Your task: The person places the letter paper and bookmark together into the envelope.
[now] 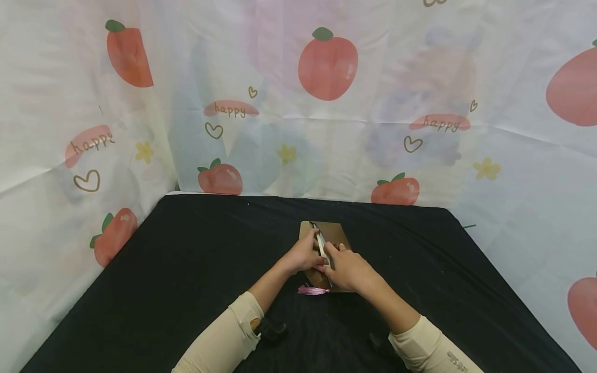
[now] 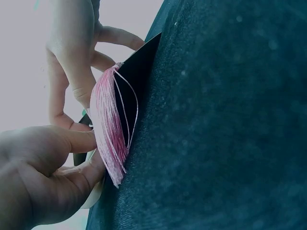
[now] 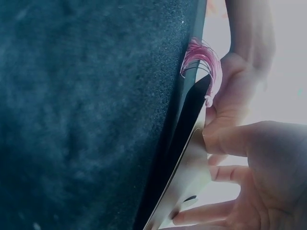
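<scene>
A flat tan cardboard-like piece lies on the black cloth, with a thin pale strip with a dark edge standing between both hands above it. A pink tassel hangs at the near end, also showing as a pink tassel in the right wrist view. My left hand pinches the strip from the left with thumb and fingers. From the right, my right hand pinches it too, its other fingers spread over the tan piece. Fingers partly hide the strip, so its exact kind is unclear.
Black cloth covers the table around the tan piece. A pale curtain printed with fruit and hearts stands behind and at both sides. A dark wrist device sits under the left forearm.
</scene>
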`<state>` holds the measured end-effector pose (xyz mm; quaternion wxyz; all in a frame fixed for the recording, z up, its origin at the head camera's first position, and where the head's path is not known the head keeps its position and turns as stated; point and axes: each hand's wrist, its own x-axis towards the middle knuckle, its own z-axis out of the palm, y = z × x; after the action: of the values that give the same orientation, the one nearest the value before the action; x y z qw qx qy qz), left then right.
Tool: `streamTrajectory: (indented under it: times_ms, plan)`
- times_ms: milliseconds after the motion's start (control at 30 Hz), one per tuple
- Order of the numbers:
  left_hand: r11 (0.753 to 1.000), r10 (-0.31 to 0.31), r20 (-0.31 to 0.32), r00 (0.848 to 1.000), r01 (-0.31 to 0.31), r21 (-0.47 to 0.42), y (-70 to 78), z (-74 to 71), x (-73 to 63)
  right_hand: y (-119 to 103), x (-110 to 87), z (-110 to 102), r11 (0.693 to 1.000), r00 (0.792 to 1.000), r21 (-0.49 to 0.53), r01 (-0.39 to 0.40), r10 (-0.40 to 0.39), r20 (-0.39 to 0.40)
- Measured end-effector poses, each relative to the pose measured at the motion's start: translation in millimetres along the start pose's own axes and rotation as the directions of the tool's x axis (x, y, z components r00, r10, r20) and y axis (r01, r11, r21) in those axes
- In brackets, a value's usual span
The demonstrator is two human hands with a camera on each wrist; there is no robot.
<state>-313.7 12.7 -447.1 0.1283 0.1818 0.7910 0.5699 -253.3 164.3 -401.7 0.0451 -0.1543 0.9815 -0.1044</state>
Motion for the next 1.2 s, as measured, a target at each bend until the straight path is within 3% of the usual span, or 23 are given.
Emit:
streamTrajectory:
  times_ms: [100,333,633,833,1200]
  plan:
    - [1.0,0.002,-0.003,1.0,-0.001,0.023,0.7,-0.3,0.1,0.1,0.1,0.4,1.0,1.0,0.001,0.002,-0.002,0.002]
    - [0.999,-0.014,0.027,1.0,0.016,-0.048,-1.2,-0.4,1.0,0.8,0.2,0.9,1.0,1.0,-0.005,0.016,-0.016,-0.005]
    - [0.999,0.01,0.001,1.0,-0.01,0.044,-2.7,-0.3,1.1,0.1,-0.1,2.2,1.0,1.0,-0.004,0.012,-0.012,-0.007]
    - [0.998,0.007,-0.004,1.0,-0.007,0.056,-1.9,-1.0,0.8,-0.3,-0.3,1.8,1.0,1.0,-0.002,0.008,-0.008,-0.007]
    - [0.993,-0.002,0.044,0.999,-0.003,0.121,-4.3,-5.9,2.4,-3.6,-3.5,1.0,1.0,1.0,-0.015,0.02,-0.02,-0.005]
